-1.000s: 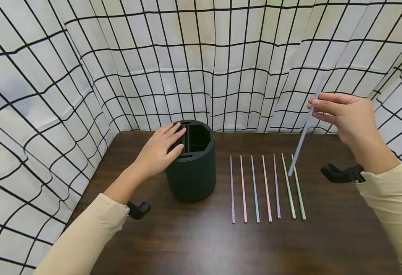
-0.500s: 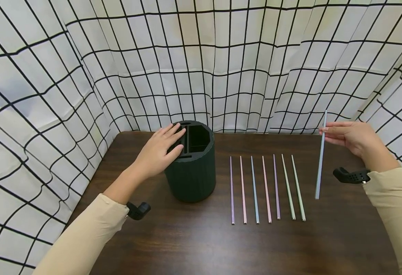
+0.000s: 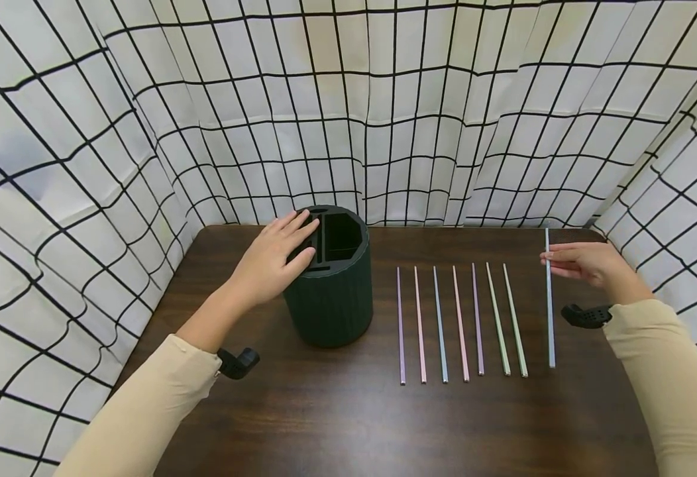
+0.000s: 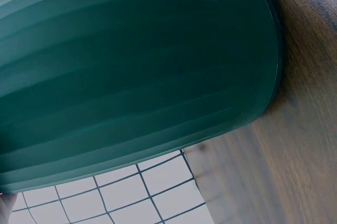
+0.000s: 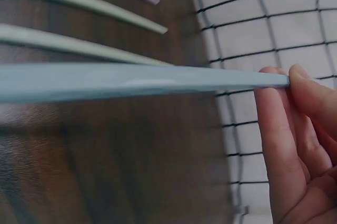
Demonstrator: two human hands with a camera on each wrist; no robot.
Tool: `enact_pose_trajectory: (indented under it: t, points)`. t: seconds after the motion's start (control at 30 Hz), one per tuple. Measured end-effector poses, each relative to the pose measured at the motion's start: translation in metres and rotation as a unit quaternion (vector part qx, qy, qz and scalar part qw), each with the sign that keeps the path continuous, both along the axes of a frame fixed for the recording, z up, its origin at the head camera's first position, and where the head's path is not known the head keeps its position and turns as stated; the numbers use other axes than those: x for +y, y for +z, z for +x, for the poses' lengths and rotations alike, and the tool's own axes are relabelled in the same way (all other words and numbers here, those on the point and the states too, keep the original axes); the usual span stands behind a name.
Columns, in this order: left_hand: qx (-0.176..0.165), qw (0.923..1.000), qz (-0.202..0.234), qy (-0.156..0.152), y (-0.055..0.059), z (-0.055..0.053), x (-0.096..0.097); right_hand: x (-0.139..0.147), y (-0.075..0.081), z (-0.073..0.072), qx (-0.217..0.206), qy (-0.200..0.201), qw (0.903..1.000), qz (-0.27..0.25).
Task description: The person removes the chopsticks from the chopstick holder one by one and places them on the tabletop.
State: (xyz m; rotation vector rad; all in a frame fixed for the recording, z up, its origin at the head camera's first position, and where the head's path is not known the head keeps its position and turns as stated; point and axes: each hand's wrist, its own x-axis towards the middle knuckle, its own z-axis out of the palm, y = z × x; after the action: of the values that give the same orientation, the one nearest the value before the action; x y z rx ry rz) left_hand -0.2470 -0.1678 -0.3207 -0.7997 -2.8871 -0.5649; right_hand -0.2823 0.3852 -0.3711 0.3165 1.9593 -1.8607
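In the head view my left hand (image 3: pixel 268 255) rests on the top rim of a dark green ribbed holder (image 3: pixel 332 308), fingers extended over its divided opening. The holder's side (image 4: pixel 137 71) fills most of the left wrist view. My right hand (image 3: pixel 589 264) pinches a light blue chopstick (image 3: pixel 550 311) near its far end, between thumb and fingertips. The chopstick points toward the front, low over the table, to the right of the row. In the right wrist view the blue chopstick (image 5: pixel 131 81) narrows toward the thumb.
Several chopsticks lie side by side right of the holder: a purple one (image 3: pixel 400 324) leftmost, pink and blue ones between, a green one (image 3: pixel 515 321) rightmost. The dark wooden table (image 3: pixel 336 424) ends at a white curtain with black grid lines (image 3: pixel 408 146).
My right hand has come down toward the table with the blue chopstick, which swung from tilted across the green ones to nearly in line with the row. My left hand stays on the holder.
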Motion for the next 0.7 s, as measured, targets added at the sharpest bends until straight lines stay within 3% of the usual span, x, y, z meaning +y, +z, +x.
enact_pose_trajectory:
  t: [0.2,0.57,0.7]
  points:
    - [0.007,1.0,0.006,0.001,-0.001,0.0,-0.001,0.002,-0.026,-0.005,-0.014,0.022,0.9997,0.003]
    - [0.003,1.0,0.003,-0.001,-0.003,-0.001,0.0,-0.002,-0.065,-0.002,-0.049,-0.009,0.9987,0.015]
    - [0.0,1.0,0.003,-0.002,-0.004,-0.001,0.001,-0.005,-0.072,0.004,-0.023,-0.026,0.9974,0.063]
